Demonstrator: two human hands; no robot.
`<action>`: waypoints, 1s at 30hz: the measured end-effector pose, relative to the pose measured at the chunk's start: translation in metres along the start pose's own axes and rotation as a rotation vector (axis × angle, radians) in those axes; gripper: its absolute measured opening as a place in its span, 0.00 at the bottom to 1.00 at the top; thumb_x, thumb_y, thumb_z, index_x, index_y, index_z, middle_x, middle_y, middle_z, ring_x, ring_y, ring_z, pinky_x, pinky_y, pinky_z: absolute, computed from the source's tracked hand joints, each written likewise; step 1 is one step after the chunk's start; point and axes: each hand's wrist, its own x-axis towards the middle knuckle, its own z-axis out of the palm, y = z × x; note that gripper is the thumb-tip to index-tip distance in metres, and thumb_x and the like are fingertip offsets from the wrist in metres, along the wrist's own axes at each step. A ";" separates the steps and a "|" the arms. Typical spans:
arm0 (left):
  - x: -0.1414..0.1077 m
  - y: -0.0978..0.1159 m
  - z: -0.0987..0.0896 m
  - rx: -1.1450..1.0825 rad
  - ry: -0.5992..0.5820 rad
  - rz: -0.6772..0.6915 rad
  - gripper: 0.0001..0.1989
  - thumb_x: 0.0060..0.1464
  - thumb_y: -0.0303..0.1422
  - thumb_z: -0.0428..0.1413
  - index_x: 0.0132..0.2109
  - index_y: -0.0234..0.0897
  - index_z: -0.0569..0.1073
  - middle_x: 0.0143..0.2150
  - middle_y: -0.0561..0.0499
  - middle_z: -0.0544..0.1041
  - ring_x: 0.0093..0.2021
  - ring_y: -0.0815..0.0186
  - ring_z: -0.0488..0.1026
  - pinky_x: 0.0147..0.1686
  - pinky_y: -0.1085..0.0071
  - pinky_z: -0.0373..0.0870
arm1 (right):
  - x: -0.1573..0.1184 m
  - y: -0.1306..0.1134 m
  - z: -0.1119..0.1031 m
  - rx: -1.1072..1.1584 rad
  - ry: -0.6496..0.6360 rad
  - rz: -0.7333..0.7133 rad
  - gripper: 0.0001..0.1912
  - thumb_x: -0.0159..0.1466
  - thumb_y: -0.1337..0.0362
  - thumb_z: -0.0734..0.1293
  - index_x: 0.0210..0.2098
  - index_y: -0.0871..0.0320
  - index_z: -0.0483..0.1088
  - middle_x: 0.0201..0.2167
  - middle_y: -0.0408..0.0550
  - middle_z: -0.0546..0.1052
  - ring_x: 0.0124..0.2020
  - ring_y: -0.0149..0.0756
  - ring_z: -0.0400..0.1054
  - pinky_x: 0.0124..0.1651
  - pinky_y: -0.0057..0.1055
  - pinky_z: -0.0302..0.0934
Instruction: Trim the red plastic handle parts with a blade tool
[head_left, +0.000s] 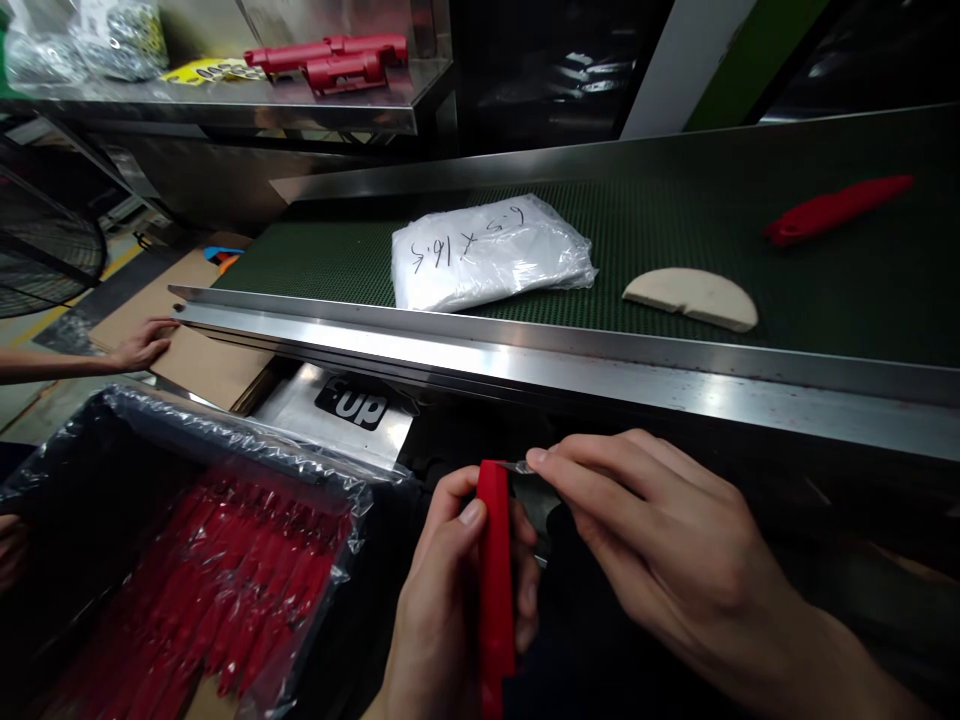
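Note:
Upright in my left hand (450,580) is a long red plastic part (495,580), with the thumb on its near side and the fingers wrapped behind it. My right hand (660,540) pinches a small thin metal blade (517,467), whose tip touches the upper end of the red part. The blade's handle is hidden inside the right hand. Both hands are in front of the conveyor's metal edge (600,375).
On the green conveyor belt (322,240) lie a white plastic package (487,255), a beige half-round piece (694,297) and another red part (840,210). A lined box (225,430) of red parts (232,570) stands lower left. Another person's hand (142,345) rests on cardboard (210,360).

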 end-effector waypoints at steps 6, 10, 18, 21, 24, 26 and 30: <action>0.000 0.001 -0.001 0.016 -0.011 -0.023 0.09 0.66 0.36 0.42 0.48 0.40 0.64 0.36 0.50 0.71 0.22 0.71 0.65 0.17 0.80 0.61 | -0.002 0.000 0.000 -0.006 0.005 -0.008 0.20 0.66 0.76 0.63 0.56 0.61 0.68 0.47 0.52 0.73 0.42 0.38 0.67 0.41 0.38 0.63; 0.000 0.002 -0.001 0.015 -0.016 -0.052 0.09 0.66 0.36 0.42 0.49 0.41 0.63 0.36 0.51 0.71 0.22 0.71 0.64 0.16 0.80 0.60 | -0.002 -0.001 0.000 -0.006 0.011 -0.004 0.20 0.66 0.77 0.62 0.56 0.61 0.68 0.46 0.53 0.74 0.42 0.38 0.67 0.41 0.38 0.63; 0.000 0.000 -0.002 0.021 -0.003 -0.036 0.10 0.66 0.36 0.42 0.49 0.41 0.64 0.35 0.51 0.71 0.22 0.71 0.64 0.17 0.79 0.60 | -0.003 0.000 0.000 -0.019 -0.003 -0.008 0.19 0.66 0.77 0.63 0.56 0.63 0.68 0.46 0.53 0.74 0.41 0.38 0.66 0.39 0.38 0.63; 0.001 0.000 -0.001 0.017 0.006 -0.034 0.09 0.66 0.36 0.43 0.48 0.40 0.65 0.35 0.51 0.71 0.22 0.71 0.64 0.16 0.80 0.60 | -0.004 0.000 0.001 -0.018 -0.006 -0.023 0.20 0.66 0.77 0.63 0.56 0.63 0.68 0.46 0.53 0.74 0.40 0.38 0.66 0.39 0.38 0.62; 0.001 0.002 0.000 0.022 0.046 -0.047 0.09 0.66 0.36 0.44 0.48 0.40 0.65 0.34 0.51 0.71 0.22 0.70 0.64 0.17 0.79 0.60 | -0.008 -0.001 0.002 -0.009 -0.031 -0.046 0.21 0.65 0.78 0.62 0.57 0.64 0.68 0.46 0.54 0.73 0.40 0.38 0.65 0.38 0.38 0.61; 0.001 0.004 0.000 0.021 0.064 -0.065 0.08 0.65 0.37 0.45 0.48 0.41 0.64 0.31 0.52 0.70 0.23 0.70 0.64 0.18 0.79 0.61 | -0.011 -0.003 0.003 -0.001 -0.062 -0.063 0.22 0.65 0.78 0.62 0.58 0.64 0.67 0.47 0.54 0.73 0.41 0.40 0.65 0.39 0.38 0.61; 0.008 0.011 -0.001 0.015 0.054 -0.045 0.08 0.65 0.37 0.47 0.48 0.42 0.64 0.34 0.52 0.69 0.24 0.71 0.63 0.18 0.80 0.60 | -0.016 -0.010 0.003 0.019 -0.081 -0.102 0.22 0.63 0.79 0.62 0.56 0.64 0.68 0.47 0.55 0.74 0.39 0.40 0.66 0.37 0.38 0.61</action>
